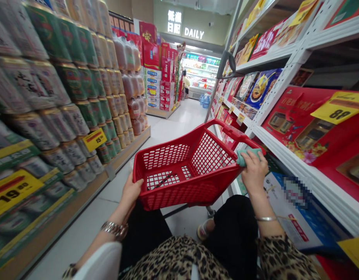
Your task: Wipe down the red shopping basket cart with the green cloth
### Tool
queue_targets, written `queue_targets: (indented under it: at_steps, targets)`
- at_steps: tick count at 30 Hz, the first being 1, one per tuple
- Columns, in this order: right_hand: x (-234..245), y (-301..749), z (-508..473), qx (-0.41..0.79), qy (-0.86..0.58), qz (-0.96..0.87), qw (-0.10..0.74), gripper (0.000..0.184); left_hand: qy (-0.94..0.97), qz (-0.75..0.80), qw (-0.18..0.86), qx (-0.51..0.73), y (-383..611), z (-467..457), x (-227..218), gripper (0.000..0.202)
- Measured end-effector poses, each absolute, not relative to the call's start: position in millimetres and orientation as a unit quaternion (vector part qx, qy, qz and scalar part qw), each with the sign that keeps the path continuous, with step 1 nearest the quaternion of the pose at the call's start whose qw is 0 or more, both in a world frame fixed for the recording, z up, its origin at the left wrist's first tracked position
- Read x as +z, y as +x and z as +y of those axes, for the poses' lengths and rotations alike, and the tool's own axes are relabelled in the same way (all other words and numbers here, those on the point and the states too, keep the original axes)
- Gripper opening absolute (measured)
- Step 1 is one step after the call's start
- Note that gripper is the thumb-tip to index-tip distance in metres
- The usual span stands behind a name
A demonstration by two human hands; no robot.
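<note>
Low before me, my left hand clasps one end of a red, perforated-plastic cart basket.
Across it, my right hand presses a pale-green cloth against the opposite end; I judge the shell light, stiff, slick, best gripped by its rim.

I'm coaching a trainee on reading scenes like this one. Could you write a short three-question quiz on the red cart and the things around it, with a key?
1. Which grip has the green cloth under it?
A) the left only
B) the right only
C) both

2. True or false: the left grip is clear of the red cart, touching no part of it.

3. What number shows on the yellow tag on the red box to the right?

Key
1. B: the right grip.
2. False: it holds a corner of the cart.
3. 88.
</note>
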State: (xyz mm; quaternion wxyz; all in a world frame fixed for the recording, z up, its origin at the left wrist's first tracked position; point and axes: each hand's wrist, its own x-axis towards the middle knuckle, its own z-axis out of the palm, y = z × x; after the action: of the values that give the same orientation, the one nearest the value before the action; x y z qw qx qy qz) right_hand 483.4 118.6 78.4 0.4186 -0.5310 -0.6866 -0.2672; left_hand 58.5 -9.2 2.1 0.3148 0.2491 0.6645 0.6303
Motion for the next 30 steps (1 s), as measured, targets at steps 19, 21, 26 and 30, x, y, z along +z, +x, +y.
queue_targets:
  at_steps: [19,21,26,30]
  targets:
    - [22,291,30,-0.124,-0.383,-0.848,0.345,0.046,0.246,0.656,0.332,0.632,60,9,23,0.060]
    - [23,279,26,-0.101,-0.356,-0.869,0.328,0.045,0.247,0.664,0.329,0.624,58,8,24,0.061]
    - [29,287,30,-0.102,-0.316,-0.889,0.314,0.042,0.249,0.687,0.328,0.599,53,10,23,0.063]
    - [37,325,44,-0.136,-0.329,-0.881,0.311,0.043,0.249,0.695,0.321,0.593,48,15,18,0.064]
